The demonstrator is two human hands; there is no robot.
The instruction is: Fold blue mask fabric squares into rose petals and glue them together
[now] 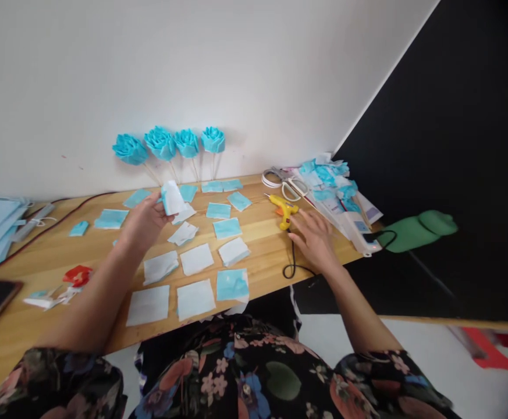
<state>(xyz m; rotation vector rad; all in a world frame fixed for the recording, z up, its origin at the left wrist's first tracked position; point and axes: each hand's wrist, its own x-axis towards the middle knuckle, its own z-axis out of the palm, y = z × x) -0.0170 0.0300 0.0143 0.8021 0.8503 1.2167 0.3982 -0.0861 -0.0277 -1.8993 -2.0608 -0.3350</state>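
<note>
Blue fabric roses on thin sticks (169, 144), four finished, lean on the wall; many cut squares (196, 259) lie unused. Left hand (144, 221) pinches a folded white-blue square (173, 199); right hand (315, 238), fingers spread, reaches beside the yellow glue gun (283, 209).

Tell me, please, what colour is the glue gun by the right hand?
Yellow with an orange trigger, in the head view: glue gun.

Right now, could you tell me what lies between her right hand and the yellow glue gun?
In the head view, only bare wood separates the right hand from the glue gun; its black cord runs beside the hand.
</note>
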